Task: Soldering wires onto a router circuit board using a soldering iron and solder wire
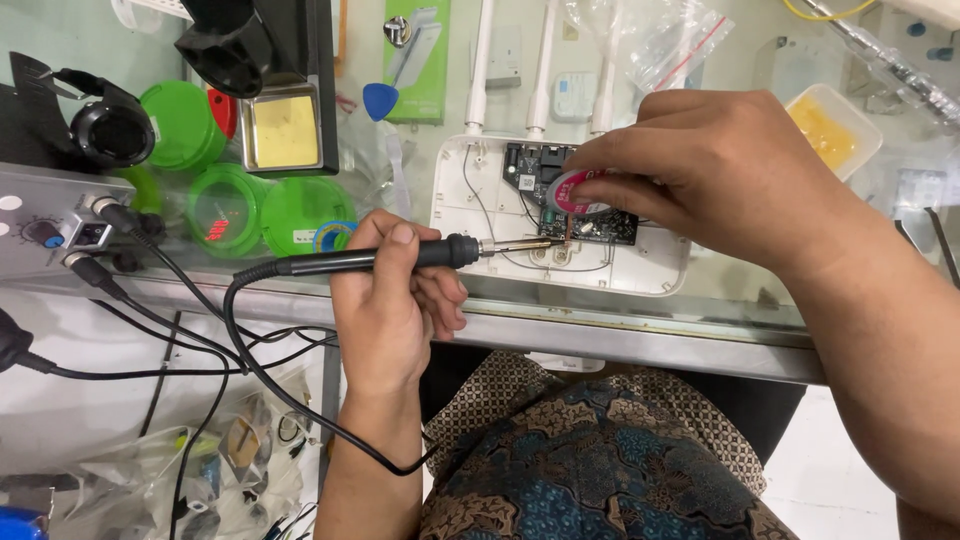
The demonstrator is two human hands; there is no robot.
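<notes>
Two bare hands work over an opened white router (560, 215) lying on a glass tabletop (720, 300), close to its near edge. The left hand (390, 300) has its fingers (400, 240) wrapped fully round the black handle of a soldering iron (390, 260), held nearly level, its metal tip resting on the lower edge of the dark circuit board (570, 200) inside the router shell. The iron's black cable (250, 350) loops down past the near edge of the tabletop. The right hand (720, 180) reaches in from the right; its fingers are pinched shut on a small round pink-and-white spool (580, 192), probably desoldering braid, from which a thin coppery strip hangs to the board just beside the iron's tip. Three white antennas (545, 70) rise from the router's far side. Toward the left edge stand green lidded tubs (230, 205), a metal tray holding a yellow sponge (285, 130), and a grey soldering station (50, 215). A yellow-filled tray (835, 130) sits toward the far right corner.
</notes>
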